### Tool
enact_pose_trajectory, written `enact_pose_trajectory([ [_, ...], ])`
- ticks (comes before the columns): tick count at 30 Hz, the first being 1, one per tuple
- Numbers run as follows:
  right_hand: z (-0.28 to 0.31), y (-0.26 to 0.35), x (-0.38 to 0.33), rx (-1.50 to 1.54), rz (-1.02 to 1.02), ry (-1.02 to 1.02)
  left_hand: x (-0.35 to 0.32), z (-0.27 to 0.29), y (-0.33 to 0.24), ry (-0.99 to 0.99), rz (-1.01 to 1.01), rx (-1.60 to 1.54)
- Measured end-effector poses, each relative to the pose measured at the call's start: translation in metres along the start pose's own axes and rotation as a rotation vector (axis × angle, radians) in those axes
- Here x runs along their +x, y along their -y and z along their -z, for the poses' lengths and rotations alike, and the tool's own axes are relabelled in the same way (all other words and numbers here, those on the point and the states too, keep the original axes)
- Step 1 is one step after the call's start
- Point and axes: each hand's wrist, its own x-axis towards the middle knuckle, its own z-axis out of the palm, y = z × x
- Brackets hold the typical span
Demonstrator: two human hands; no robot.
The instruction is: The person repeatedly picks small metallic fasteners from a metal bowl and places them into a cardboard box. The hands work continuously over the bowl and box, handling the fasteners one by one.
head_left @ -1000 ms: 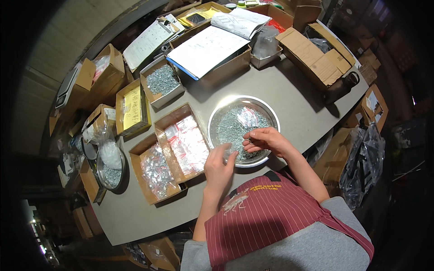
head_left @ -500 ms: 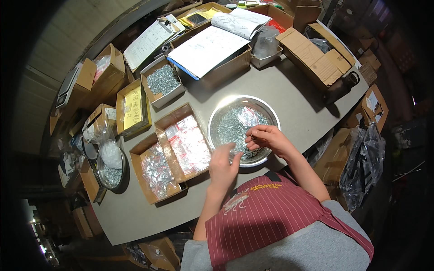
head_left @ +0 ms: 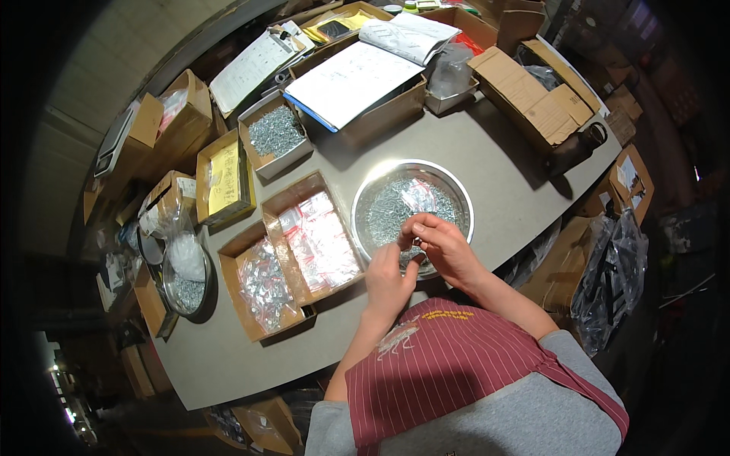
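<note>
A round steel bowl [head_left: 467, 204] holds a heap of loose silvery screws [head_left: 385, 215] with a small clear plastic bag [head_left: 419, 197] lying on top. Over the bowl's near side my right hand [head_left: 447, 247] is closed in a pinch, thumb and fingers curled together. Whatever it holds is too small to make out. Beside it, at the bowl's near left rim, my left hand [head_left: 389, 278] has its thumb apart from its fingers. Its fingertips are close to the right hand's, and nothing shows in it.
Left of the bowl, one cardboard box [head_left: 351, 267] holds flat red-edged bags and another [head_left: 233, 283] bagged metal parts. Behind stand a box of screws [head_left: 275, 134] and papers [head_left: 353, 83]. A second steel bowl [head_left: 190, 310] is far left; a dark bottle [head_left: 576, 150] lies right.
My left hand has moved right, up to the right hand. The right hand has shifted slightly left and nearer, still pinched. The boxes and bowl keep their places.
</note>
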Motion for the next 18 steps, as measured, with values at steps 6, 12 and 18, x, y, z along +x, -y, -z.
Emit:
enact_pose_trajectory([
  [6, -0.001, -0.003, -0.002, 0.096, 0.041, -0.012, 0.0, -0.001, -0.002, 0.001, 0.021, -0.055],
  [12, 0.004, -0.005, -0.002, -0.065, 0.123, -0.015, 0.0, -0.001, -0.003, -0.007, 0.058, -0.081],
  [18, 0.018, -0.013, 0.005, -1.248, 0.64, 0.002, 0.001, 0.003, 0.005, -0.018, 0.114, -0.082],
])
